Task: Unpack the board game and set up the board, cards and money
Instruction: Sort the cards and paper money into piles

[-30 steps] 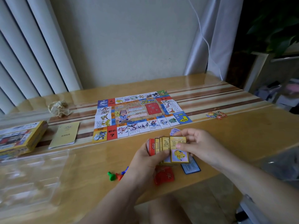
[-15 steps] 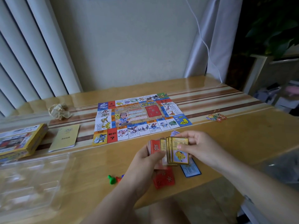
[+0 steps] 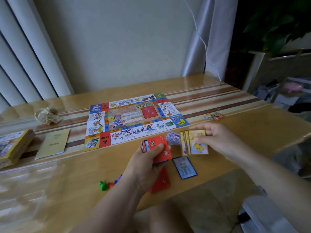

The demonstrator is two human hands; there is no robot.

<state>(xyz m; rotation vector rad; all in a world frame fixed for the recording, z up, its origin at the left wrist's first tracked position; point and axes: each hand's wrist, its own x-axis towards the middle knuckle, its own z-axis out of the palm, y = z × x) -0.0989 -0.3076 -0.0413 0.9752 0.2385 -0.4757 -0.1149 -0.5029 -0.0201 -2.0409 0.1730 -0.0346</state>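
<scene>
**Q:** What is being held, and how?

**A:** A stack of red-backed cards (image 3: 154, 142) is clasped in the left grip (image 3: 148, 165), with the thumb pressed across the top card, just in front of the board's (image 3: 134, 120) near edge. A fan of yellow-framed cards (image 3: 197, 145) is pinched in the right grip (image 3: 217, 140), by the board's near right corner.

**Q:** How are the cards likely to handle?

**A:** They are judged light, thin and slick. A fan could slide apart, so each bundle is best taken by its long edges and squared. The purple paper money (image 3: 173, 139), seen between the two bundles close to the board's near edge, is judged flimsy and easily creased.

**Q:** And the surroundings?

**A:** A glossy wooden desk (image 3: 252, 135) with striped inlay is shown, so loose cards may skid. In front of the board, a blue card (image 3: 185, 167) and a red pile (image 3: 161, 182) are laid flat, with small pawns (image 3: 102, 184) nearby. Left of the board, a booklet (image 3: 53, 143), crumpled paper (image 3: 47, 115) and a yellow box (image 3: 13, 147) are found. Beyond the board, a pale wall (image 3: 117, 47), blinds (image 3: 25, 56) and a curtain (image 3: 210, 39) are seen.
</scene>
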